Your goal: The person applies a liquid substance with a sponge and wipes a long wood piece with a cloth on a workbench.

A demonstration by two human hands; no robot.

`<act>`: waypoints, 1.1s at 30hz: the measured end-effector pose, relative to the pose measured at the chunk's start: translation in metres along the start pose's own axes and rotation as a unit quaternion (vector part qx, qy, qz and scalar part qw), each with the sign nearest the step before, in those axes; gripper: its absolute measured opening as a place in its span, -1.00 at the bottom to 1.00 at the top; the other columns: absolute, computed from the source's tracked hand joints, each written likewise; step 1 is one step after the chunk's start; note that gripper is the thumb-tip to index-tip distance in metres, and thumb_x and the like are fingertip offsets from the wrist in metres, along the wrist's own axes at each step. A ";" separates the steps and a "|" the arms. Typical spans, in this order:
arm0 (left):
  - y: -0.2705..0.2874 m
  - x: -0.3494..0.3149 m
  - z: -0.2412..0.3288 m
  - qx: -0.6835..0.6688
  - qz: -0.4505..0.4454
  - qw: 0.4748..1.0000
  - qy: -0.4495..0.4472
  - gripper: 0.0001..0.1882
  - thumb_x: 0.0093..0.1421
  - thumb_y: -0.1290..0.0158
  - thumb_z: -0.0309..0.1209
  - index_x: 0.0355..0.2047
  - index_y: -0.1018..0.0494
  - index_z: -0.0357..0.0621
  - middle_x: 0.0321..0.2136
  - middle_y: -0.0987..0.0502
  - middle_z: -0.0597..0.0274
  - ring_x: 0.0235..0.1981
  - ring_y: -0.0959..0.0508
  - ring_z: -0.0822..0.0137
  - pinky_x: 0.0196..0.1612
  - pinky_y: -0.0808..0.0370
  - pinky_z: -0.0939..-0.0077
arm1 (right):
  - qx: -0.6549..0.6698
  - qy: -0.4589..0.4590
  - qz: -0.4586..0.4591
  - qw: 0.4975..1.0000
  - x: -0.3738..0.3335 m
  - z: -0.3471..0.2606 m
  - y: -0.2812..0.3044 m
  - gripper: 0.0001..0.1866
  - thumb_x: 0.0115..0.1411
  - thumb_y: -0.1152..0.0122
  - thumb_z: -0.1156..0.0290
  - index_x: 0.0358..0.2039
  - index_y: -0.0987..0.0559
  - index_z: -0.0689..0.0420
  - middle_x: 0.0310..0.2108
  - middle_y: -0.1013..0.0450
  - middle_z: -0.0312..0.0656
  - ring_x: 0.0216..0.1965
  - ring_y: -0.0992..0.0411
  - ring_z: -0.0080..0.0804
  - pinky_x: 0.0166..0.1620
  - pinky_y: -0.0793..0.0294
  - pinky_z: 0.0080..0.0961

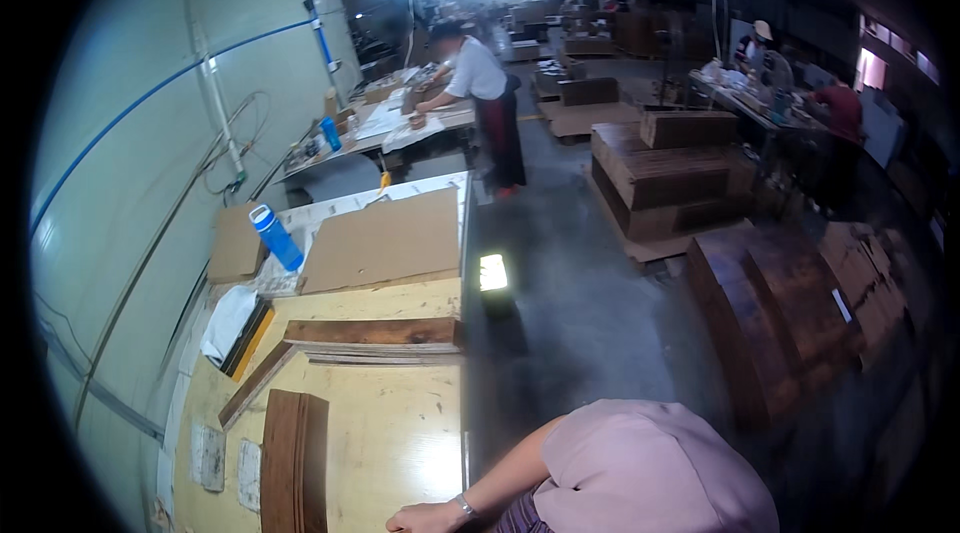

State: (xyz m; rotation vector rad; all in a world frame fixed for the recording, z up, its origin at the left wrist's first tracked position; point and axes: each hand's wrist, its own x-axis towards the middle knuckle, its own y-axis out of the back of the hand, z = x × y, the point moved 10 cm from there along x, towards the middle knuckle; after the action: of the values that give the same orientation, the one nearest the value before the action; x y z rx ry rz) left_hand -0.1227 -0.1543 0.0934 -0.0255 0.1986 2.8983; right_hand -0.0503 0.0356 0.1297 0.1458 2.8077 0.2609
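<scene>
My right hand is at the lower edge, over the front of a pale yellow bench top. Its fingers look curled in, but the frame cuts them off, and anything in them is hidden. A metal band circles that wrist, and the forearm comes out of a pale pink sleeve. Left of the hand stands a stack of brown wooden boards, apart from it. Further back, more long boards lie crosswise, meeting a narrow slanted board. My left hand is out of sight.
On the bench are two whitish pads, a white cloth, a cardboard sheet and a blue bottle. A co-worker leans over another table ahead. Stacked wooden panels and curved brown pieces stand on the right.
</scene>
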 end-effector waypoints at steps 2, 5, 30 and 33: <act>-0.006 0.019 -0.012 0.022 -0.039 0.999 0.004 -0.69 0.26 -0.14 -0.30 -0.25 -0.42 -0.36 -0.46 -0.49 0.04 -0.44 -0.44 0.18 -0.32 -0.42 0.29 | -0.030 0.095 0.122 0.987 0.022 0.026 0.015 -0.53 0.05 -0.32 0.10 -0.22 -0.46 0.24 -0.28 -0.43 0.09 -0.24 -0.43 -0.02 -0.13 -0.40 -0.14; 0.021 0.054 -0.049 0.205 -0.093 0.974 0.006 -0.60 0.28 -0.10 -0.23 -0.12 -0.41 -0.39 -0.31 -0.52 -0.08 -0.31 -0.48 0.12 -0.19 -0.43 0.29 | -0.074 0.130 0.207 0.967 0.018 0.027 0.009 -0.56 0.13 -0.22 0.09 -0.44 -0.49 0.32 -0.48 -0.47 0.17 -0.38 -0.49 0.08 -0.29 -0.42 -0.13; -0.058 0.125 0.051 -0.285 -0.102 0.950 0.081 -0.85 0.32 -0.08 -0.44 -0.21 -0.47 -0.29 -0.28 -0.57 0.18 -0.28 -0.57 0.39 -0.22 -0.55 0.42 | -0.190 0.213 0.143 0.948 0.090 -0.075 0.078 -0.20 -0.01 -0.36 0.32 0.30 -0.34 0.00 0.28 -0.13 0.16 0.23 -0.24 0.10 0.30 -0.23 -0.18; -0.092 0.126 0.047 -0.217 -0.174 0.957 0.083 -0.77 0.32 -0.08 -0.42 -0.12 -0.51 -0.35 -0.27 -0.60 0.24 -0.32 -0.56 0.46 -0.22 -0.50 0.52 | 0.131 -0.032 -0.117 0.984 0.104 -0.027 0.038 -0.58 0.31 -0.19 0.19 0.02 -0.49 0.25 -0.29 -0.53 -0.22 -0.32 -0.48 -0.57 -0.25 -0.53 -0.57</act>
State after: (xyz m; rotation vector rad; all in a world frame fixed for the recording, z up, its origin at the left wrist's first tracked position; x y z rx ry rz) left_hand -0.2239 -0.0305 0.1237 -0.3435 -0.3816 2.5266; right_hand -0.1549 0.0822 0.1314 -0.1152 2.7485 -0.1665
